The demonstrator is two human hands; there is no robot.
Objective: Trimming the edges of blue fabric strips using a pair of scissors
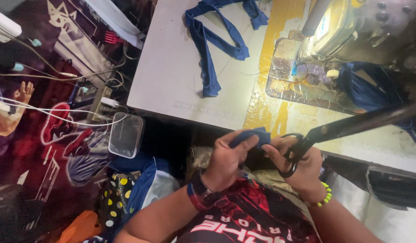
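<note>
Head view: our left hand pinches a small blue fabric piece at the table edge, and our right hand grips black scissors, blades pointing away from the pinch, not yet on cloth. Beyond the grip, a blue fabric strip lies on the table, apparently finished.

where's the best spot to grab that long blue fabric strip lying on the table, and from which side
Take the blue fabric strip at its free end nearest the table edge, coming from the person's side. That end lies flat and single, apart from the looped, folded part farther back, so it should lift without tangling.
</note>
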